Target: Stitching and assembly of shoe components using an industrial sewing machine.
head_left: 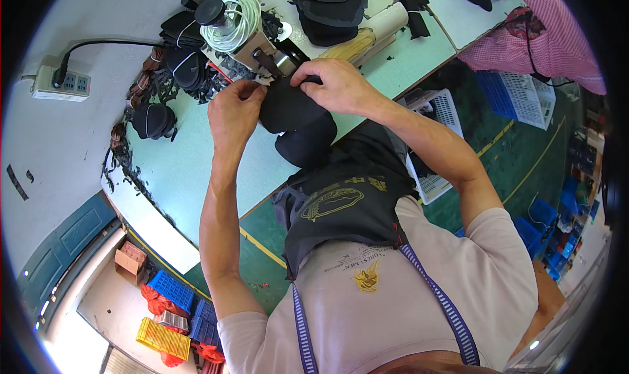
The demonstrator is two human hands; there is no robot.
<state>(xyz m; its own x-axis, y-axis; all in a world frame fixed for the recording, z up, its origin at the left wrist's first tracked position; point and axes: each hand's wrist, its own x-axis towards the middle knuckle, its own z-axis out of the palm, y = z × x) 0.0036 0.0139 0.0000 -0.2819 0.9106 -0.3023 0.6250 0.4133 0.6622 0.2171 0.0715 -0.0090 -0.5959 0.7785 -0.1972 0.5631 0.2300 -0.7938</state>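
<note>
Both my hands hold a black fabric piece (291, 109) at the foot of a cream sewing machine (252, 37). My left hand (234, 112) pinches the piece's left edge. Along its upper right edge my right hand (331, 82) presses it toward the needle area, fingers curled over it. The black piece hangs down over the table's near edge toward my dark apron (347, 204). A spool of pale thread (237, 21) sits on top of the machine.
The pale green table (190, 171) carries stacks of black fabric pieces (183, 53) at left and black shaped pads (331, 7) behind the machine. A power strip (62, 82) lies at far left. White baskets (436, 145) and blue crates (517, 95) stand on the floor.
</note>
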